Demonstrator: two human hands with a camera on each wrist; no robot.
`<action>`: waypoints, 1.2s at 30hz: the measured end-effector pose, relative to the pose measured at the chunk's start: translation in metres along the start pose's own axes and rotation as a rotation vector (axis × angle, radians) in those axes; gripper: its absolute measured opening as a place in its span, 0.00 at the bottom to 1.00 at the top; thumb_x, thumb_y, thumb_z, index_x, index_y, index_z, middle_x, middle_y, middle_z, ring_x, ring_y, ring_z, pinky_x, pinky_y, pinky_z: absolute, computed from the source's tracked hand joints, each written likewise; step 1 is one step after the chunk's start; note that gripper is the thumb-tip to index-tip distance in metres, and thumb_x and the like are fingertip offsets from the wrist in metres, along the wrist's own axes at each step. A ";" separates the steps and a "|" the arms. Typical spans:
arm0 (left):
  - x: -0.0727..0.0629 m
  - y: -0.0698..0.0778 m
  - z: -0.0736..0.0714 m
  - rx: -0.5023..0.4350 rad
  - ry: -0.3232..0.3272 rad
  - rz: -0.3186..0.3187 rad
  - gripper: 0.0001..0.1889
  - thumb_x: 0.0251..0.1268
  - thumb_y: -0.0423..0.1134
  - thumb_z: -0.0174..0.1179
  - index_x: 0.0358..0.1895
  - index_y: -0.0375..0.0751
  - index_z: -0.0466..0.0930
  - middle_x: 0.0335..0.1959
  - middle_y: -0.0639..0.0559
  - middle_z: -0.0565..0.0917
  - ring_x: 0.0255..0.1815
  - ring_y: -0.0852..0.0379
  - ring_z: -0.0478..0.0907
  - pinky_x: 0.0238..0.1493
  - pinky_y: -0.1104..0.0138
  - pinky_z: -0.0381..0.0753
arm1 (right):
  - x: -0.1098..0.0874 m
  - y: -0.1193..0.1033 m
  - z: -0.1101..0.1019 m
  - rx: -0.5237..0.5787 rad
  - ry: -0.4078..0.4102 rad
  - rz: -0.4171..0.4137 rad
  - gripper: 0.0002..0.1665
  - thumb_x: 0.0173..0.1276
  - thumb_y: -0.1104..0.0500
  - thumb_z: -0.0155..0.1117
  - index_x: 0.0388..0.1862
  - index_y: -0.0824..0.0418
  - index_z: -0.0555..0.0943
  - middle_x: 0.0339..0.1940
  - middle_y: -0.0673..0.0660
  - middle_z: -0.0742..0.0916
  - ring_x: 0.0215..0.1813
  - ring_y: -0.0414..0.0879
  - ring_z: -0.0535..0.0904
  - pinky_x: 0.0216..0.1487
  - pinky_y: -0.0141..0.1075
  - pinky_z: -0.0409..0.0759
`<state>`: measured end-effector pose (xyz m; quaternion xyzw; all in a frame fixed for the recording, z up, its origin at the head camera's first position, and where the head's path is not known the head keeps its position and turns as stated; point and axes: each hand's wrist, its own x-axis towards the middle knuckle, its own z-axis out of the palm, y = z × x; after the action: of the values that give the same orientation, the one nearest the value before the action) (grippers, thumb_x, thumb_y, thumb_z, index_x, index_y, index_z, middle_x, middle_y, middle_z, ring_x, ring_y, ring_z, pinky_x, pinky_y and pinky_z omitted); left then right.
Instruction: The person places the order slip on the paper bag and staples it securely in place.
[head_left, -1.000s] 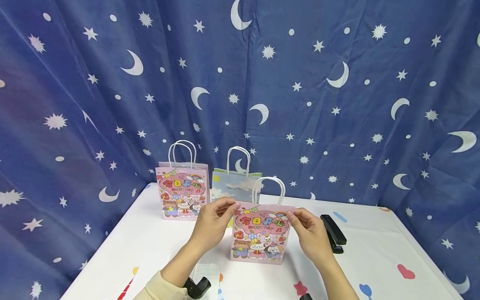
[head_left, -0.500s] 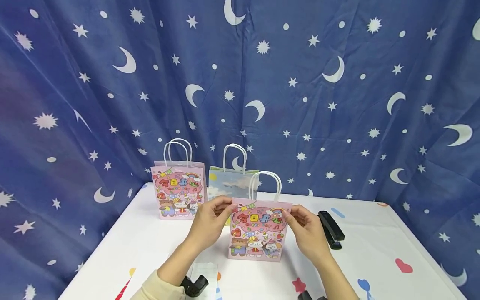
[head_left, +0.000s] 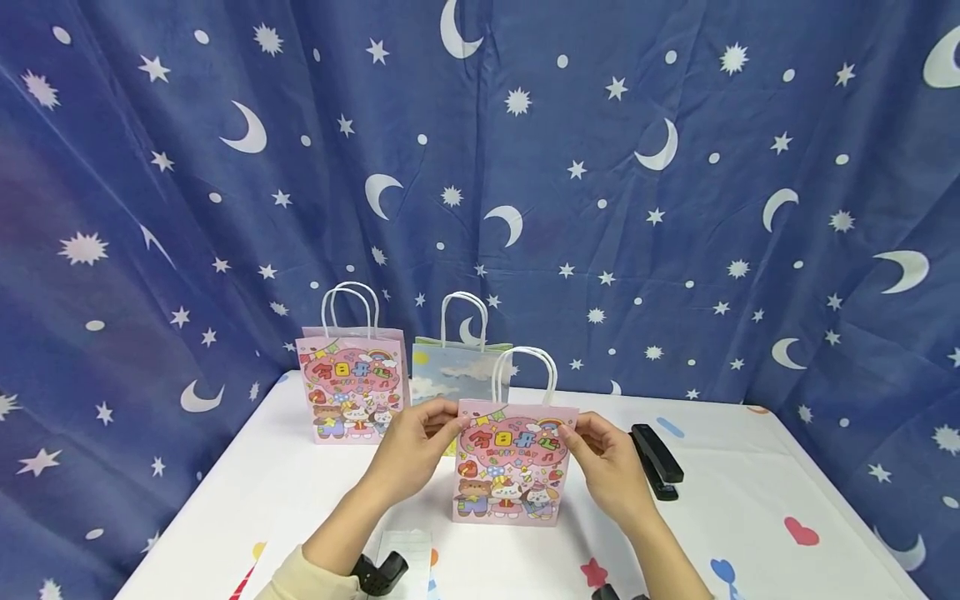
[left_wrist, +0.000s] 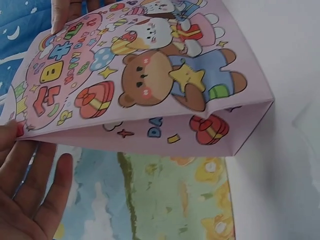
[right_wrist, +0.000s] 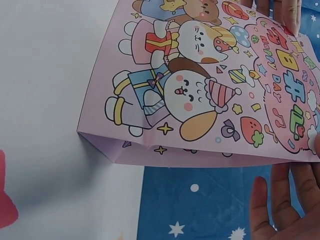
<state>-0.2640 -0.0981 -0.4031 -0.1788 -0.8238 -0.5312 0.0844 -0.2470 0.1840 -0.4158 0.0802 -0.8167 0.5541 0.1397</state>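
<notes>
A pink paper gift bag [head_left: 513,467] with cartoon animals and white handles stands upright on the table. My left hand [head_left: 414,446] pinches its upper left edge, thumb on the front face and fingers behind. At the upper right edge my right hand [head_left: 609,467] pinches the bag the same way. In the left wrist view the bag's side [left_wrist: 250,125] is folded inward, with the base spread. Behind it stands a blue-and-green gift bag [head_left: 450,371], partly hidden by the pink one. Another pink gift bag [head_left: 352,392] stands at the back left.
A black stapler [head_left: 657,462] lies just right of my right hand. Sheets of white paper [head_left: 408,546] lie near the front, below my left forearm. The white tablecloth [head_left: 712,500] has printed shapes. A blue curtain [head_left: 480,167] hangs behind the table.
Both hands keep their pinch on the pink gift bag, which stays in about the same place. The head view has shifted slightly, moving everything a little left in the picture.
</notes>
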 end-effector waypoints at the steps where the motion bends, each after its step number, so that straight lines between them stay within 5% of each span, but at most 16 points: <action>1: 0.000 0.000 -0.001 0.004 -0.012 -0.003 0.09 0.76 0.46 0.63 0.49 0.49 0.86 0.39 0.59 0.91 0.45 0.59 0.88 0.56 0.60 0.86 | 0.000 0.000 -0.001 0.003 0.001 -0.001 0.08 0.76 0.55 0.66 0.44 0.60 0.86 0.37 0.55 0.90 0.42 0.39 0.84 0.50 0.29 0.82; 14: -0.013 -0.001 -0.032 0.135 -0.064 -0.040 0.10 0.74 0.49 0.64 0.53 0.58 0.84 0.45 0.65 0.88 0.49 0.64 0.85 0.57 0.61 0.84 | 0.001 0.000 0.001 -0.006 -0.003 -0.021 0.06 0.76 0.57 0.66 0.44 0.58 0.86 0.38 0.54 0.89 0.43 0.41 0.84 0.50 0.30 0.82; 25: -0.039 -0.020 -0.059 0.449 -0.380 -0.100 0.19 0.61 0.50 0.75 0.51 0.49 0.84 0.49 0.57 0.86 0.51 0.52 0.82 0.51 0.53 0.81 | -0.001 0.000 -0.002 -0.004 0.010 -0.014 0.06 0.76 0.58 0.66 0.44 0.59 0.86 0.37 0.54 0.89 0.41 0.41 0.83 0.48 0.29 0.81; 31: -0.054 -0.028 -0.057 0.590 -0.528 -0.122 0.23 0.47 0.48 0.82 0.45 0.48 0.84 0.43 0.59 0.82 0.47 0.55 0.77 0.52 0.50 0.80 | 0.000 0.002 -0.001 0.015 0.006 -0.027 0.06 0.75 0.57 0.67 0.44 0.59 0.86 0.37 0.55 0.89 0.42 0.42 0.83 0.48 0.30 0.82; 36: -0.064 -0.033 -0.049 0.695 -0.579 -0.083 0.28 0.35 0.47 0.85 0.45 0.49 0.83 0.42 0.64 0.77 0.43 0.60 0.69 0.48 0.54 0.79 | -0.001 0.001 0.000 0.016 0.006 -0.019 0.07 0.75 0.56 0.67 0.43 0.58 0.85 0.37 0.54 0.89 0.42 0.41 0.84 0.49 0.30 0.82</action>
<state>-0.2202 -0.1681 -0.4315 -0.2479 -0.9494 -0.1541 -0.1156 -0.2463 0.1844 -0.4169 0.0872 -0.8112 0.5594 0.1466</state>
